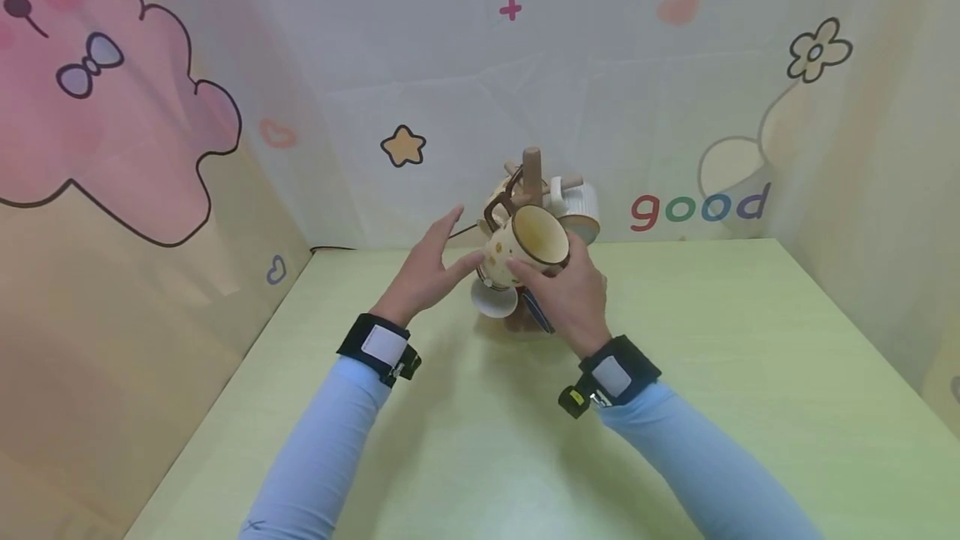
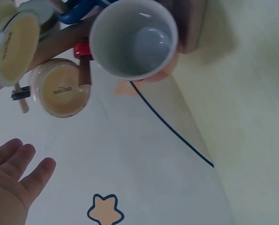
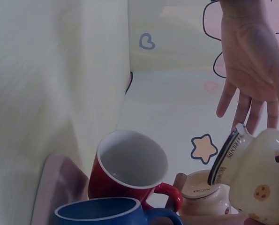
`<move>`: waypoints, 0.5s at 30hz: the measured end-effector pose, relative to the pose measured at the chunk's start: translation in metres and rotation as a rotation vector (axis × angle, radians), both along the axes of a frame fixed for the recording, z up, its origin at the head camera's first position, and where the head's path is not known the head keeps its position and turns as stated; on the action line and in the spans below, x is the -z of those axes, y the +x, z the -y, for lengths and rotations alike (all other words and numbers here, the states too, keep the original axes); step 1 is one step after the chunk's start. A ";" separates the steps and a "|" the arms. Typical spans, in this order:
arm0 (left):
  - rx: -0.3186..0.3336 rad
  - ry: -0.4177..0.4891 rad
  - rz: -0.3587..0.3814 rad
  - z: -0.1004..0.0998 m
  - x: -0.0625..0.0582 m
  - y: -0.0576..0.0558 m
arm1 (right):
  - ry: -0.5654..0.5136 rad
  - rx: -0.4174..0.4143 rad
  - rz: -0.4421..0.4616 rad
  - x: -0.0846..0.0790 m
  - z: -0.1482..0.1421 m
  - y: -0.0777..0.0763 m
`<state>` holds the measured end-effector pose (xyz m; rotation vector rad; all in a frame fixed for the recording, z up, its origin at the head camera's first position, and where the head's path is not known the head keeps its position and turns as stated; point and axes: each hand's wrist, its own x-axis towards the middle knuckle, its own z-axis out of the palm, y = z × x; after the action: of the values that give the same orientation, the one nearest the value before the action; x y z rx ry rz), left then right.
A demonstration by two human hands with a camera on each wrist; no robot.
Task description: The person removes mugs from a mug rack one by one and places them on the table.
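The right hand is gripping a cream mug, long axis slanting, mouth facing up-right; the left hand is hovering alongside, fingers spread.

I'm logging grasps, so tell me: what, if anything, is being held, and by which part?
The right hand grips the spotted cream mug by the side of its body, near the rim. The left hand holds nothing.

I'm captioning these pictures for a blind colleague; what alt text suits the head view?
A person's right hand grips a tilted cream mug at a wooden rack hung with other mugs, while the left hand is open beside it. The rack stands on a pale green table before a cartoon-print backdrop.
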<state>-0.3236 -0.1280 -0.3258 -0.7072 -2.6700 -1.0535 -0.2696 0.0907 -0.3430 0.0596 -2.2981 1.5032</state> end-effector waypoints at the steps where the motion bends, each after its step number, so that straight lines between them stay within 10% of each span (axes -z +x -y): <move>1: 0.004 0.010 0.005 0.000 -0.003 0.001 | 0.019 -0.010 -0.001 -0.001 -0.001 0.000; 15: 0.124 -0.051 0.049 -0.001 -0.016 0.005 | 0.383 -0.173 -0.059 -0.009 -0.028 -0.002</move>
<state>-0.3190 -0.1271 -0.3100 -0.8784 -2.7337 -1.0484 -0.2714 0.1190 -0.3344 0.4110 -2.5528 1.0962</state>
